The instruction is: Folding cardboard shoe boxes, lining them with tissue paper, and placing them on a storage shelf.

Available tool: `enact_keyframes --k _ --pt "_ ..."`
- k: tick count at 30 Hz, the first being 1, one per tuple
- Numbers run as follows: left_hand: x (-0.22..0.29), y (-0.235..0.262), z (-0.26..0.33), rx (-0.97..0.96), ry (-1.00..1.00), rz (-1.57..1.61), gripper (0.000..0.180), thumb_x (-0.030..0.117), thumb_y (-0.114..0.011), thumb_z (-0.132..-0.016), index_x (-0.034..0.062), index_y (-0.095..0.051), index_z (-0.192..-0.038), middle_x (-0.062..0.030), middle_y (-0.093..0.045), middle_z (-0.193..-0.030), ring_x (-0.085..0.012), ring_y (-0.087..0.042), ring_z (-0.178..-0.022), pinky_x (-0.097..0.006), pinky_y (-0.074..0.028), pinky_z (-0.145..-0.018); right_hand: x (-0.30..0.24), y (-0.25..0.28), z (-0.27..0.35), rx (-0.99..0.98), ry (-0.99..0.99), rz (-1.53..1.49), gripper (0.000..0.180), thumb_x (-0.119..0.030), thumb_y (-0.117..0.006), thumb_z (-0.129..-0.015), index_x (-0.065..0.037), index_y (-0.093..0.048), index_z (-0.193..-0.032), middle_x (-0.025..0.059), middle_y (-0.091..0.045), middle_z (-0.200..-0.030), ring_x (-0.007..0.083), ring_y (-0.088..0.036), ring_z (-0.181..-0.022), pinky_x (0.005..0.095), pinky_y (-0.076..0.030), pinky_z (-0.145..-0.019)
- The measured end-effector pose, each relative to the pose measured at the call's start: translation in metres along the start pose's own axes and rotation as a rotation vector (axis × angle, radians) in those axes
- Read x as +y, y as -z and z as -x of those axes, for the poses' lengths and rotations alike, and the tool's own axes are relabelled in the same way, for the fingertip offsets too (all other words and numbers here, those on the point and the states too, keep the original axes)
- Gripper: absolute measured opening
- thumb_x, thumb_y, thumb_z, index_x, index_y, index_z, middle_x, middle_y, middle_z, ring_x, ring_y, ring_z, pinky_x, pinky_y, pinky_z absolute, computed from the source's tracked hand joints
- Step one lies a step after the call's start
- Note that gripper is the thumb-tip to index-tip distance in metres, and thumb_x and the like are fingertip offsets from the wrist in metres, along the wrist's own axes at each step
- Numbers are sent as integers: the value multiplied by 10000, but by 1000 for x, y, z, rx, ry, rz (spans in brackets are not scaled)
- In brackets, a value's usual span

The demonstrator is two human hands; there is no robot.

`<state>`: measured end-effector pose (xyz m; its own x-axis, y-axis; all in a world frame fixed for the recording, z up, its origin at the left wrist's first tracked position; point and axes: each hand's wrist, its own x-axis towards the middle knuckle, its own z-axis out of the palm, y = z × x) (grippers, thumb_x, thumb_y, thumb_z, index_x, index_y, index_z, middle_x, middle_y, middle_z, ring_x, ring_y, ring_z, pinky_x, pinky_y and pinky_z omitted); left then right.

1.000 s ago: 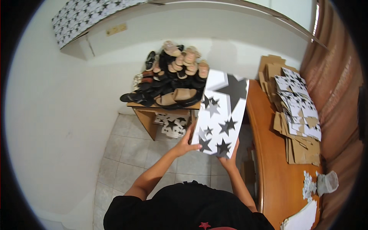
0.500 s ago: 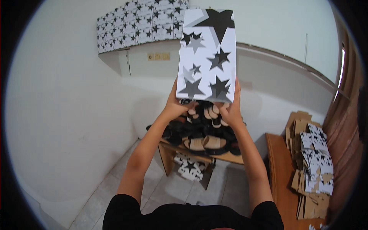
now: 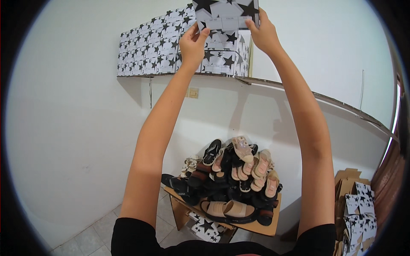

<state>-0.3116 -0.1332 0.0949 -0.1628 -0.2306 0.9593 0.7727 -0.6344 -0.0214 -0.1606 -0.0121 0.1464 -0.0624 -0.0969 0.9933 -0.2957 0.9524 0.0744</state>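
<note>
Up at the top edge, both my arms reach out and hold a white shoebox (image 3: 228, 9) printed with black and grey stars. My left hand (image 3: 194, 46) grips its left lower corner, thumb on the near face. My right hand (image 3: 263, 33) has the right side, thumb likewise on the front. The box's upper part is cut off by the picture edge. Right behind and below it, matching star-printed shoeboxes (image 3: 147, 53) stand stacked in rows on a wall shelf (image 3: 290, 86). Whether the held box touches the stack I cannot tell.
Below the shelf, a wooden table (image 3: 273, 217) bears a heap of sandals (image 3: 230, 170), black and beige. More star-printed card (image 3: 207, 226) lies beneath it. Flattened star-printed boxes (image 3: 361, 209) lean at the right, near a curtain (image 3: 386, 170). A wall socket (image 3: 193, 92) sits under the shelf.
Both hands have raised the shoebox from in front of the table toward the stack on the shelf. The view has tilted up, showing more of the shelf's boxes and the whole sandal heap.
</note>
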Motion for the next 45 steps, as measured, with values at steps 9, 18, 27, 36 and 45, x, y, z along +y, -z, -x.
enact_keyframes --k 9,18,27,36,45 --pt "-93 11 -70 -90 230 132 384 172 -605 -862 -75 -516 -1142 -93 -605 -983 -156 -611 -849 -247 -514 -781 82 -66 -59 111 101 225 475 -162 -534 -824 56 -397 -1224 307 -563 -1008 446 -538 -963 445 -446 -835" --pt "-182 34 -130 -245 330 8 407 250 -612 -856 -31 -541 -1142 -123 -610 -1030 -199 -629 -894 -233 -533 -747 134 -106 -98 106 103 331 440 -209 -533 -826 8 -462 -1202 273 -590 -986 419 -564 -936 429 -461 -816" --pt "-225 31 -157 -304 223 -153 282 169 -664 -792 -16 -609 -998 -86 -653 -796 -125 -595 -633 -247 -466 -514 165 -122 -108 75 -124 237 454 -243 -556 -825 2 -489 -1202 201 -639 -882 301 -623 -824 392 -485 -726" --pt "-238 19 -147 -215 -23 -327 352 86 -704 -724 -51 -582 -1024 -132 -657 -819 -163 -617 -648 -264 -504 -565 177 -116 -100 -71 -417 106 391 -288 -594 -824 26 -575 -1056 123 -640 -879 200 -630 -688 293 -442 -538" --pt "-231 22 -142 -168 -165 -606 353 188 -725 -684 0 -635 -970 -153 -656 -866 -244 -635 -747 -322 -504 -664 188 -128 -105 -58 -379 176 333 -259 -591 -819 45 -624 -952 141 -647 -841 208 -633 -716 324 -468 -597"
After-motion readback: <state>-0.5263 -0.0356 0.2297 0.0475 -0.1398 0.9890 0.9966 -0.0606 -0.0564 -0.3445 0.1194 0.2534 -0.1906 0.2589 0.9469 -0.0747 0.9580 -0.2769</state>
